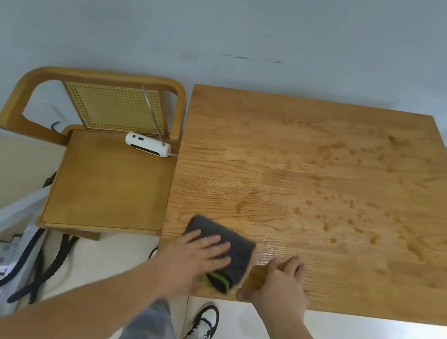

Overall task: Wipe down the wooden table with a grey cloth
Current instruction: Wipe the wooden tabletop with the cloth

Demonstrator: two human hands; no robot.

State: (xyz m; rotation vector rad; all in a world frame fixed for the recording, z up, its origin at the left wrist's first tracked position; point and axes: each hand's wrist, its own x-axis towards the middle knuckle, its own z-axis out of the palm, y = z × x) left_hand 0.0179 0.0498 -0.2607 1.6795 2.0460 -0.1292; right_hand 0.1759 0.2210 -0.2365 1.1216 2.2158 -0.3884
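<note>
Grey cloth (228, 247) under flat, open left hand (196, 256) — right hand (281, 287) open on wooden table (331, 187).

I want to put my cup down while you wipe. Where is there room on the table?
Most of the square wooden table is bare, though its far right part has wet spots. The near left corner is crowded: the left hand presses flat on the folded grey cloth, and the right hand rests on the near edge beside it.
</note>
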